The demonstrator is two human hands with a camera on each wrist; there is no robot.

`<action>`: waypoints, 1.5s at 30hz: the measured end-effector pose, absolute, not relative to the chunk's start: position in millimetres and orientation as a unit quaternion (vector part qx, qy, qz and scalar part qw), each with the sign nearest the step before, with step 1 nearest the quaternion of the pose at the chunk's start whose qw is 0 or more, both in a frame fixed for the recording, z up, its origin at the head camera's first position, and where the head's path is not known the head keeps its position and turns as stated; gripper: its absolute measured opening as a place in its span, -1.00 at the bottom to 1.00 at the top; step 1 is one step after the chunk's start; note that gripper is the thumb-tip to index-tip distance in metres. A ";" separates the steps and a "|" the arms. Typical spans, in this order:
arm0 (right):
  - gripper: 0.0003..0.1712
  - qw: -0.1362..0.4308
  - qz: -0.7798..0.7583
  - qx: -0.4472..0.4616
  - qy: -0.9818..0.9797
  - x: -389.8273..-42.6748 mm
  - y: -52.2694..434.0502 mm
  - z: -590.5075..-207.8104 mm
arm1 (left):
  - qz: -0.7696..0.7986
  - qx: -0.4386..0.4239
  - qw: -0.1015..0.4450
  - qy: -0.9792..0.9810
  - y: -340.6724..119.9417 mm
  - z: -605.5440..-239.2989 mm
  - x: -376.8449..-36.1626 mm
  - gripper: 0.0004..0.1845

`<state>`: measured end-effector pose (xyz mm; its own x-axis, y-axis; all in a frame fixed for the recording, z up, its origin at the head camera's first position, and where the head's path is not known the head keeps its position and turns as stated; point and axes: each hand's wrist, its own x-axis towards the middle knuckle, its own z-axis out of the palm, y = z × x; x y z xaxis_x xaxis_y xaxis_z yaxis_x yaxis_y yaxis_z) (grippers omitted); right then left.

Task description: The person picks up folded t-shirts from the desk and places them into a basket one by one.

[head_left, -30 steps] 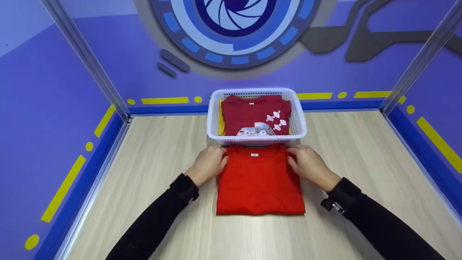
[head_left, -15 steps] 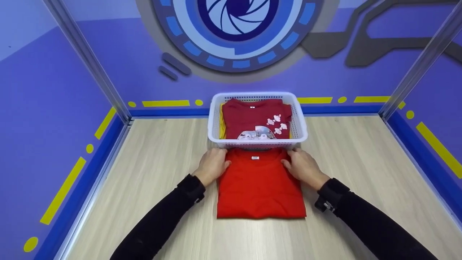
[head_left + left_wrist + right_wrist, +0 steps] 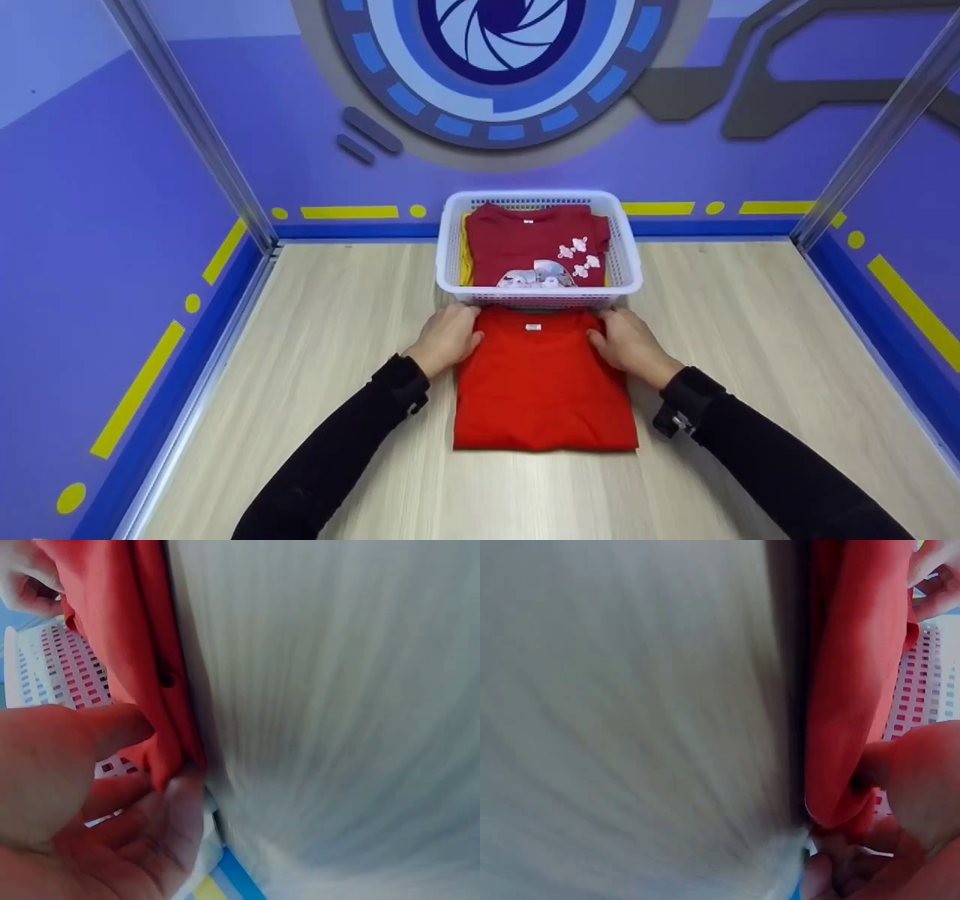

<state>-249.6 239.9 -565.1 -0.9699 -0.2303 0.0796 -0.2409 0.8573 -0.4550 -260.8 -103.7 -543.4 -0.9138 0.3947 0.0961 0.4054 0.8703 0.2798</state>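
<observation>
Both arms wear long black sleeves of a plain, matte fabric that run to the wrists, where each ends in a snug, slightly thicker cuff. The left hand and the right hand are bare, with no gloves or rings to be seen. A small black device with a metal clasp is strapped at the right cuff.

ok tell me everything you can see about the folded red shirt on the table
The folded red shirt is plain bright red cloth, folded into a neat rectangle, with a small white label at the collar. It lies flat on the wooden table, collar end against the white basket. The left hand and right hand pinch its two upper corners.
</observation>
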 end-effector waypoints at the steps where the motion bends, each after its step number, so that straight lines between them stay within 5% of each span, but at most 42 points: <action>1: -0.62 0.001 0.250 0.117 -0.961 -252.3 241.0 -564.5 | -0.157 -0.208 0.003 -0.965 -104.5 -547.8 -267.1 -0.82; 6: -0.74 -0.040 0.298 0.090 -0.949 -256.1 241.6 -554.5 | -0.209 -0.203 -0.040 -0.956 -111.0 -574.2 -293.5 -0.56; 9: -0.77 -0.029 0.303 0.099 -0.947 -254.3 243.6 -555.5 | -0.236 -0.176 -0.072 -0.953 -105.4 -552.6 -279.7 -0.47; 18: -0.68 -0.034 0.345 0.089 -0.934 -230.1 250.9 -524.3 | -0.252 -0.192 -0.042 -0.948 -112.8 -514.3 -250.1 -0.69; 24: -0.56 -0.028 0.377 0.107 -0.920 -218.5 259.7 -480.2 | -0.289 -0.232 -0.038 -0.928 -120.7 -479.0 -245.6 -0.56; 31: -0.76 -0.005 0.376 0.148 -0.915 -210.2 270.7 -435.1 | -0.343 -0.257 -0.040 -0.903 -131.5 -438.4 -243.3 -0.74; 45: -0.76 0.086 0.335 0.208 -0.915 -213.8 275.6 -360.5 | -0.379 -0.288 -0.004 -0.880 -146.7 -366.3 -250.0 -0.79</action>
